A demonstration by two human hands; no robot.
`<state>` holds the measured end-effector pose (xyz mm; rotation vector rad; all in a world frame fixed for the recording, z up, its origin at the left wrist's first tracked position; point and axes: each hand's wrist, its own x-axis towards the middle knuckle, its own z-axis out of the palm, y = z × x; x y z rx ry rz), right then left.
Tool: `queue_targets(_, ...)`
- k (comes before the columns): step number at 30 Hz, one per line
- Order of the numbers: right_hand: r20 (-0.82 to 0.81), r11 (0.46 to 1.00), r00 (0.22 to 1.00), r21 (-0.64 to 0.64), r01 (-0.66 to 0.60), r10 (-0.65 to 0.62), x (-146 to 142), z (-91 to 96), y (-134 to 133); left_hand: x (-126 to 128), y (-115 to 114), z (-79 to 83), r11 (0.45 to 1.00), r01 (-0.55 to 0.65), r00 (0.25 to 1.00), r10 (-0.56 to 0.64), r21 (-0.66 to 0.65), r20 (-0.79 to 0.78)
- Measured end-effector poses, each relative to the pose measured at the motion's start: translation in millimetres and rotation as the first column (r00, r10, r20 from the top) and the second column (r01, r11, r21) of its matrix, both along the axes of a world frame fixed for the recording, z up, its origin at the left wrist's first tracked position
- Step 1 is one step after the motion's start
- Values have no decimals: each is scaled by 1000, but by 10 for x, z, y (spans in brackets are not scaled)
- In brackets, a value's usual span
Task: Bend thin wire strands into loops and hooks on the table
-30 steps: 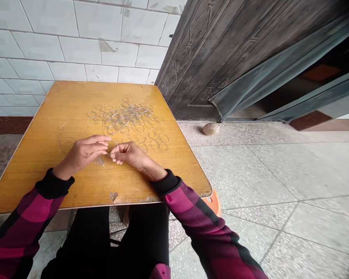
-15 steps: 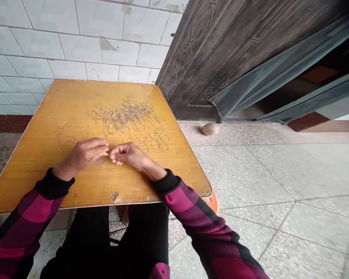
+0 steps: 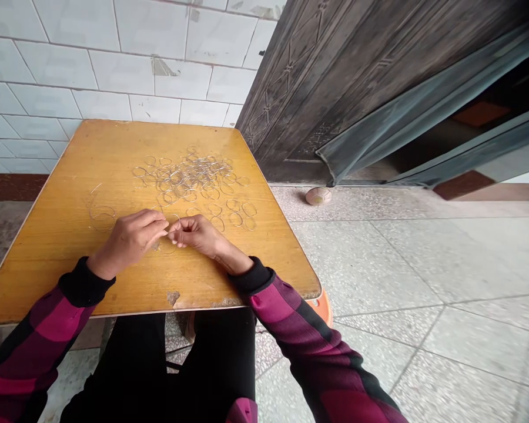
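Just above the table's near edge, what do the hands hold?

A thin wire ring (image 3: 173, 223), between the hands and over the tabletop. The right hand (image 3: 196, 233) pinches it between thumb and forefinger, with the other fingers curled close by.

And the left hand (image 3: 129, 244)?

Its fingers are pressed together, tips at the ring. I can't tell whether they grip it.

Which way does the ring point?

It's round, so it has no long axis, and the wire is too fine to show its tilt.

What's beyond it?

On the yellow wooden table (image 3: 66, 258), a heap of wire rings (image 3: 189, 179) lies ahead, with a few loose rings (image 3: 102, 217) off to the left.

Anything farther?

A small round tan object (image 3: 318, 196) sits on the terrazzo floor (image 3: 379, 264) by a dark embossed metal door (image 3: 335, 88), and white wall tiles (image 3: 114, 70) rise behind the table.
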<state>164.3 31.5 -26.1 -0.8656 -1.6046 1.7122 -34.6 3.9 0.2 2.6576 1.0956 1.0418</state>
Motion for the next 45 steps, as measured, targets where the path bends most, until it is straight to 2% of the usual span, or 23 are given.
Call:
queue_targets(2,1,1000,1000,3,8,-8,2,-6,5,26,-1,-11,990,20,981,7,-136,196)
queue_targets(4,-11,1000,1000,-4,-8,8,-2,-3,2,50,12,-30,926,131,899,40,-355,436)
queue_targets(6,-40,999,998,-13,-40,39,-11,6,-11,69,44,-63,775,341,756,111,-533,645)
queue_targets(7,-57,998,997,-15,-58,57,-17,12,-19,78,64,-84,686,448,682,153,-573,715)
queue_targets(9,-92,996,992,-16,-87,85,-28,22,-37,90,109,-130,538,602,583,209,-590,785)
queue_targets(11,-118,993,987,-20,-116,113,-35,30,-51,98,148,-166,444,677,549,226,-587,805)
queue_targets(16,-143,991,982,-27,-129,124,-35,30,-60,105,198,-192,330,767,493,247,-551,834)
queue_targets(19,-143,990,980,-12,-138,135,-33,30,-58,110,218,-207,307,789,466,264,-531,845)
queue_targets(24,-144,988,977,5,-157,156,-34,39,-57,125,236,-227,309,802,435,285,-512,854)
queue_targets(33,-138,991,982,-9,-132,130,-38,33,-60,139,237,-228,335,801,411,294,-496,863)
queue_targets(45,-123,992,984,-1,-128,126,-47,6,-51,165,249,-269,340,797,403,316,-499,859)
